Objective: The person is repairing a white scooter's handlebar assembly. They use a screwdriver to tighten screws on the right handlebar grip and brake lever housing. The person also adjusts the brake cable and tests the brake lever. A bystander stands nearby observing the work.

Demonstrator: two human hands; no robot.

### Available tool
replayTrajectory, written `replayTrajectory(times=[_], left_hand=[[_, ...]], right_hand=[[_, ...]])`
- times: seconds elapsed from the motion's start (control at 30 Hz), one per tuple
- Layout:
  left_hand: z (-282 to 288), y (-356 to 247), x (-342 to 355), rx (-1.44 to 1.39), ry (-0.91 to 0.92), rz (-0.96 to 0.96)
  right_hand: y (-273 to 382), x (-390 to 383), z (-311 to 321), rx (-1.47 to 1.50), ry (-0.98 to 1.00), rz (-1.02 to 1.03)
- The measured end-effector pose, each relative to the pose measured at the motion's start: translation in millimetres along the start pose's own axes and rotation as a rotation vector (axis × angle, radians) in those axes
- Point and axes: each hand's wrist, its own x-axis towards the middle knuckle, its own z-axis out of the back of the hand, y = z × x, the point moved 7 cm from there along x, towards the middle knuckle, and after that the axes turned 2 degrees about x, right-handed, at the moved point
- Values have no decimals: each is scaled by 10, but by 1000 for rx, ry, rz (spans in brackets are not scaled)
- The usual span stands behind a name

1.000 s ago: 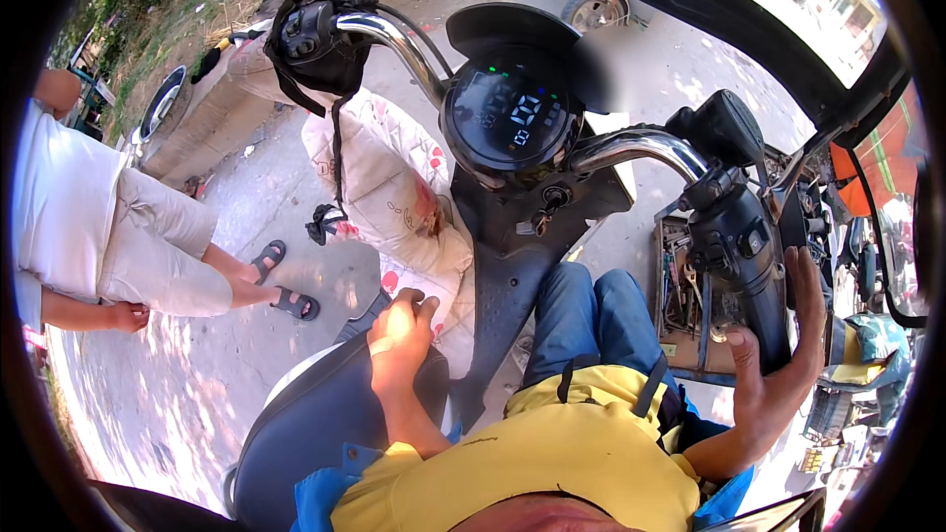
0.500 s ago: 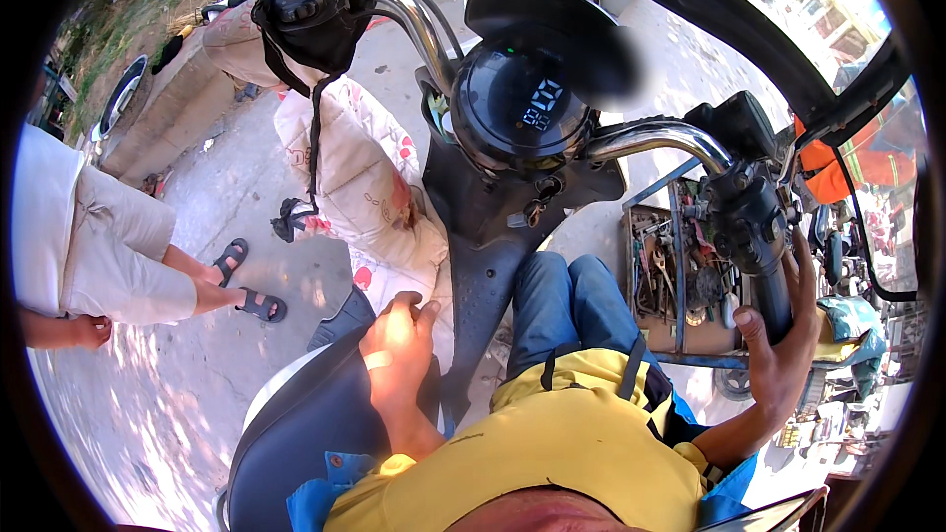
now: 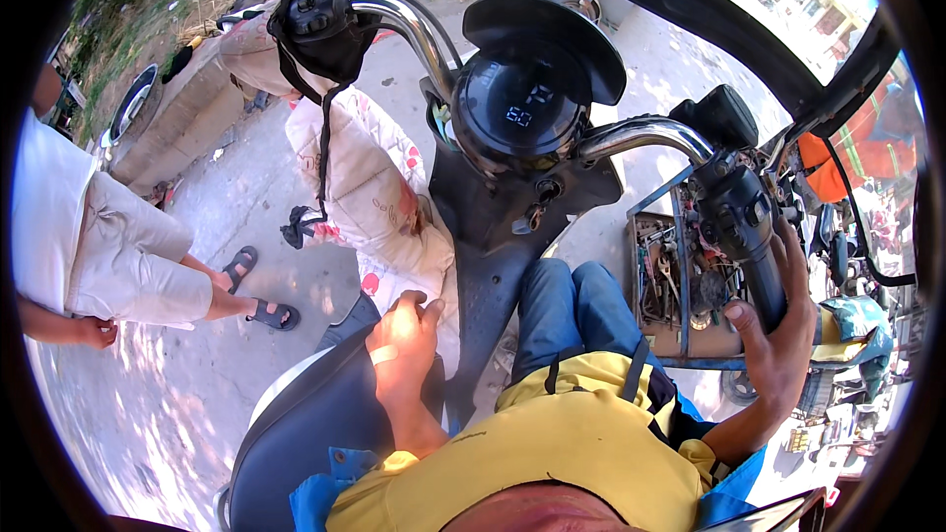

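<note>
My right hand [image 3: 778,335] is at the black handlebar grip [image 3: 764,281] of an electric scooter, thumb on one side and fingers round the other. My left hand [image 3: 404,340] lies at the front edge of the dark scooter seat [image 3: 305,433], fingers bent down; whatever is under them is hidden. Between the chrome handlebars sits a round black dashboard [image 3: 512,103] with lit digits. Below it, a key [image 3: 532,220] hangs from the ignition lock. A padded, pale quilted cover [image 3: 379,192] drapes down from the left handlebar.
At the left stands a person in pale shorts [image 3: 133,241] and sandals. Right of my legs, a metal cart [image 3: 680,335] carries a tray of tools. A black frame [image 3: 690,10] crosses the upper right. A low kerb [image 3: 172,143] runs along the far left.
The lit digits on the dashboard look different. The view has shifted a little, and both hands keep their places on the grip and the seat.
</note>
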Motion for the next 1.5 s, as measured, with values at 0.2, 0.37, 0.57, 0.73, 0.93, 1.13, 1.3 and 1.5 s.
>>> replayTrajectory(times=[0.2, 0.37, 0.57, 0.73, 0.93, 1.13, 1.3, 1.5], left_hand=[[2, -35, -8, 13, 10, -31], [15, -33, -32, 18, 12, 18], [-34, 14, 17, 5, -57, -81], [-26, 2, 6, 18, -61, -93], [-1, -35, -16, 36, -38, -71], [2, -9, -57, 33, -55, -64], [-50, -18, -31, 42, -7, -52], [-6, -4, -74, -18, -40, -50]], right_hand=[[33, -84, 40, 32, 7, 12], [101, -7, 34, -58, -41, 88], [280, -134, 104, -340, -223, 258], [591, -259, 36, -444, -264, 516], [783, -241, -68, -451, -314, 729], [759, -234, -361, -663, -359, 818], [744, -343, -285, -665, -392, 725], [692, -126, 37, -67, -539, 535]])
